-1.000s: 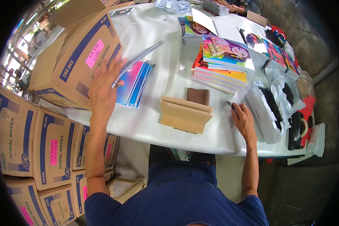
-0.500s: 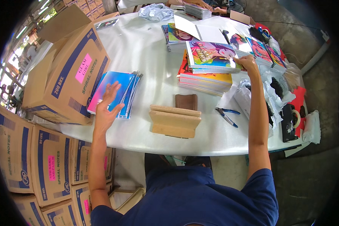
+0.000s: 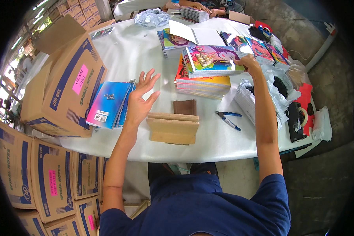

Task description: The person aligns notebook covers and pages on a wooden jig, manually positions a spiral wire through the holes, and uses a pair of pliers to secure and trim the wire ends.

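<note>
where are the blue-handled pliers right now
In the head view the blue-handled pliers lie on the white table, right of the small brown wallet, below the tall notebook stack.

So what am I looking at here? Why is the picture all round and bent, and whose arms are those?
There is no machine: a person wears a wide fisheye camera on the head, looking down, which bends straight edges. The arms rising from the bottom are that person's own.

The left hand hovers open, fingers spread, beside a blue and pink stack of spiral notebooks. The right hand grips the edge of the top colourful notebook on a taller pile.

On the white table also lie a tan wooden block, a small brown pad and blue-handled pliers. Cardboard boxes stand at the left. The hands at the far edge belong to someone else.
</note>
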The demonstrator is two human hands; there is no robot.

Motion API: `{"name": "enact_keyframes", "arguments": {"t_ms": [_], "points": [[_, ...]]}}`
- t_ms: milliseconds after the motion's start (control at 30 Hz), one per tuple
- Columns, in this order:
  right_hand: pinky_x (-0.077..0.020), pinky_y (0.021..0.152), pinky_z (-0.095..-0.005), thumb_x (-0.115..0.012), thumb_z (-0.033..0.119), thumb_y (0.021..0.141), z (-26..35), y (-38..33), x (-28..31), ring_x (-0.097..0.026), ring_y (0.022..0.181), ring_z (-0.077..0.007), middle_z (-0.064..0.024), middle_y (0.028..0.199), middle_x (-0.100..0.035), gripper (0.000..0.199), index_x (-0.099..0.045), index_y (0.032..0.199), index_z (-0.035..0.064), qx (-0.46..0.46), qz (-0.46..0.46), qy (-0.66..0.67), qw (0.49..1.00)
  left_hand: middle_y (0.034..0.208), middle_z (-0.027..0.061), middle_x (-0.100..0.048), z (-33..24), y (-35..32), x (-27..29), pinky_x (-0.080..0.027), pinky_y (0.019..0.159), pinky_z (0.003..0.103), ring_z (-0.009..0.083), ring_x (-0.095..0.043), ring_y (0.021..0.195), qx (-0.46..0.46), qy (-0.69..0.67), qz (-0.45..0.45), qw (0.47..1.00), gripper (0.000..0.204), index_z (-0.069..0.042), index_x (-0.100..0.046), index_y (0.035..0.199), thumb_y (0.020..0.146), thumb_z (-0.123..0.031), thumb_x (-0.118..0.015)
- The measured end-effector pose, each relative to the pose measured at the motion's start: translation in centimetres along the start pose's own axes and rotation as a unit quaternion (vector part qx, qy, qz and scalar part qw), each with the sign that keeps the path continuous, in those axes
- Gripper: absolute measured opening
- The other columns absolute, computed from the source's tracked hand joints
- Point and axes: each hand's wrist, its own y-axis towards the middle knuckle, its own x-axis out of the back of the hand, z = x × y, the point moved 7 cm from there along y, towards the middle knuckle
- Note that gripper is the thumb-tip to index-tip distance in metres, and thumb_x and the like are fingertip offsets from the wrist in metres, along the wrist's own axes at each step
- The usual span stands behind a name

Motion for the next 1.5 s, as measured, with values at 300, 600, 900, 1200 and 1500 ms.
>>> {"name": "enact_keyframes", "arguments": {"t_ms": [300, 600, 900, 1200, 1500], "points": [[-0.0471, 0.062, -0.04, -0.082, 0.022, 0.071, 1.2, -1.8, 3.8, -0.061, 0.062, -0.027, -0.0164, 0.074, -0.066, 0.032, -0.068, 0.084, -0.0037, 0.132, -0.216, -0.076, 0.964, 0.149, 0.012, -0.044, 0.3, 1.5, -2.2, -0.023, 0.117, 0.039, 0.0262, -0.026, 0.145, 0.054, -0.024, 0.018, 0.998, 0.061, -0.009, -0.048, 0.142, 0.084, -0.001, -0.069], [-0.0349, 0.06, -0.0211, -0.077, 0.004, 0.081, 6.3, -23.2, -0.6, -0.045, 0.07, -0.0048, 0.0044, 0.077, -0.053, 0.019, -0.06, 0.09, 0.0021, 0.238, -0.094, 0.418, 0.872, 0.137, 0.0191, -0.054, 1.1, 3.4, -1.4, -0.035, 0.109, 0.033, 0.0177, -0.053, 0.123, 0.2, -0.261, 0.1, 0.939, 0.051, 0.003, -0.049, 0.136, 0.092, -0.016, -0.066], [-0.0494, 0.084, -0.027, -0.073, 0.0, 0.083, 1.1, -29.4, -11.0, -0.064, 0.09, -0.0108, -0.0063, 0.095, -0.071, 0.021, -0.066, 0.103, -0.0035, 0.216, 0.024, 0.337, 0.916, 0.15, 0.0124, -0.042, -1.3, -2.3, -0.9, -0.033, 0.111, 0.034, 0.0221, -0.039, 0.137, 0.095, -0.223, 0.254, 0.936, 0.053, 0.003, -0.045, 0.14, 0.096, -0.023, -0.06], [-0.0383, 0.104, -0.0379, -0.074, 0.015, 0.085, 3.0, -30.1, -11.6, -0.045, 0.126, -0.0247, -0.0135, 0.135, -0.048, 0.066, -0.039, 0.14, 0.0051, 0.277, 0.169, 0.298, 0.898, 0.158, 0.0181, -0.02, 7.2, -9.7, -2.8, -0.023, 0.116, 0.043, 0.0323, -0.025, 0.144, 0.149, -0.282, -0.007, 0.948, 0.126, -0.006, -0.008, 0.155, 0.068, -0.064, -0.078], [-0.0509, 0.072, -0.0503, -0.068, 0.016, 0.081, -9.2, -11.1, 2.2, -0.065, 0.09, -0.0358, -0.0169, 0.097, -0.068, 0.017, -0.068, 0.091, 0.0024, 0.121, -0.123, -0.351, 0.92, 0.16, 0.0137, -0.02, 3.6, -8.1, 1.9, -0.022, 0.115, 0.042, 0.0288, -0.023, 0.146, 0.117, -0.206, -0.119, 0.964, 0.099, -0.011, -0.009, 0.156, 0.086, -0.049, -0.068]]}}
